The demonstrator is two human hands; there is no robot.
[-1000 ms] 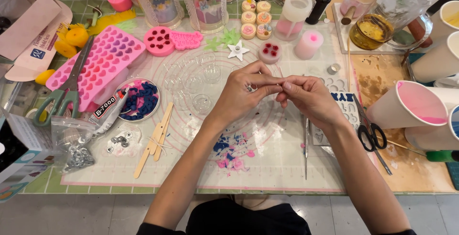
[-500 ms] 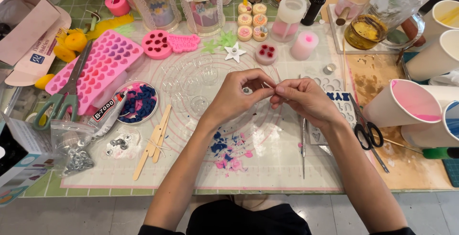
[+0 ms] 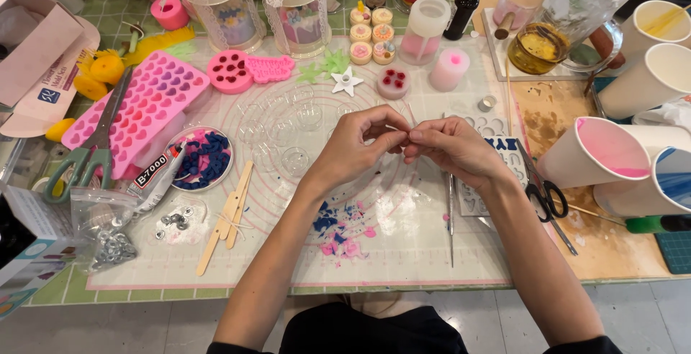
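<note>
Both hands (image 3: 407,138) together, fingertips pinched on something tiny — mid-mat (image 3: 403,253), clutter along the edges

Surface (image 3: 619,253) carries a translucent work mat (image 3: 403,253) beneath the hands. Left of them: pink heart mould (image 3: 144,105), glue tube (image 3: 155,180), wooden sticks (image 3: 227,213). Right: black scissors (image 3: 541,194), paper cups (image 3: 597,154).
</note>
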